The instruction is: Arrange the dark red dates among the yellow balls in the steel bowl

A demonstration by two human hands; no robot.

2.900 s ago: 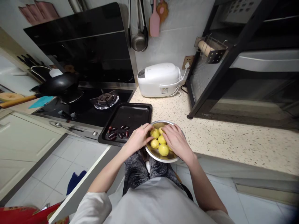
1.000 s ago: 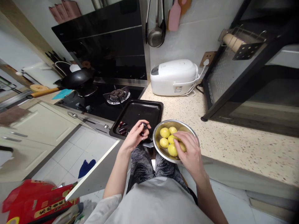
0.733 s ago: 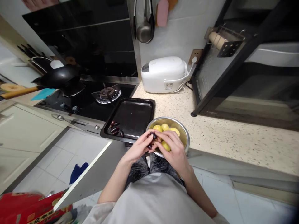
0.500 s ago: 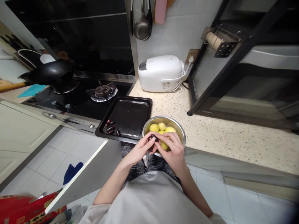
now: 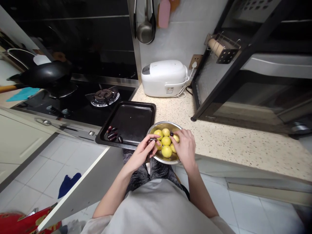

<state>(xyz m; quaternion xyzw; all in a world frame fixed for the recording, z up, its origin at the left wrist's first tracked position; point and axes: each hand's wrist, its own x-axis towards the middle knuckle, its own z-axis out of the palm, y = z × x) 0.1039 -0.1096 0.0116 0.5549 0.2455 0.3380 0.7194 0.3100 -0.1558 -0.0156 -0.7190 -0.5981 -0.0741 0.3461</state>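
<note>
We find both hands above or beside the steel bowl (image 5: 173,158), at the front edge of the worktop (image 5: 219,139). Our left hand (image 5: 142,152) is half closed, its fingers curled around dark fruit (image 5: 152,140); we cannot tell how many pieces lie within. Our right hand (image 5: 186,148) is nearly closed, thumb and fingertips pinching a single dark berry (image 5: 172,134) over the yellow fruits (image 5: 166,151), which sit inside the bowl. More dark pieces (image 5: 112,135) lie in the near left part of the black tray (image 5: 136,113), left of the bowl; the rice cooker (image 5: 165,78) stands behind.

We judge the dark pieces light, smooth and liable to slip, with skins that bruise under a hard squeeze; a soft pinch across the middle suits them. The yellow fruits appear firmer and heavier, best cupped around their sides. The bowl looks rigid and is best held by opposite rims
</note>
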